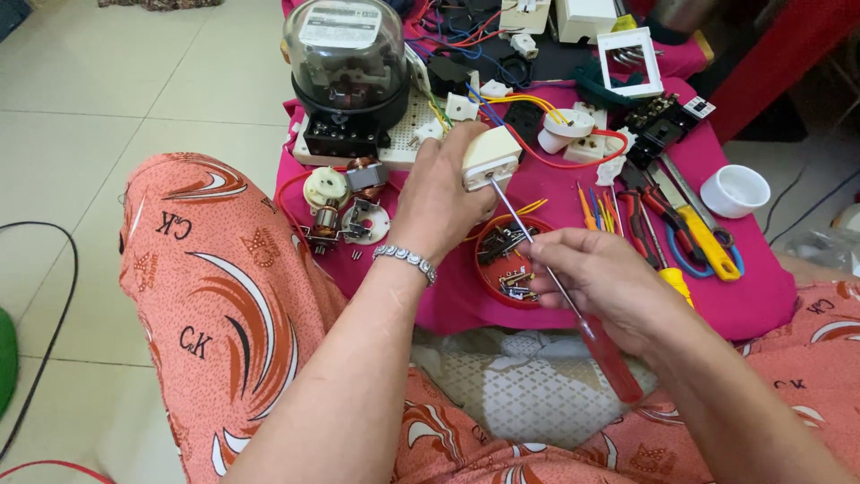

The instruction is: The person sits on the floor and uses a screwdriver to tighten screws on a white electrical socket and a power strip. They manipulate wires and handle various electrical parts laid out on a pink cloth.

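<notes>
- Cream plastic fitting: sitting in the fingers of the left hand, which are curling around it and gripping it above the pink cloth.
- Left hand: wearing a silver bracelet at the wrist; its fingers are closing on the fitting from the left side and from behind.
- Screwdriver: lying in the right hand, whose fingers are pinching the thin metal shaft while the red translucent handle is projecting below the palm; the tip is touching the fitting's underside, just beside the left fingertips.
- Red round dish: resting between the two hands, below the fitting, and holding small screws and metal parts.
- Domed electric meter: standing beyond the left fingers, on a white perforated board.
- Small motor parts: lying left of the left hand.
- Pliers and cutters: lying beyond the right fingers, with a white cup farther right.
</notes>
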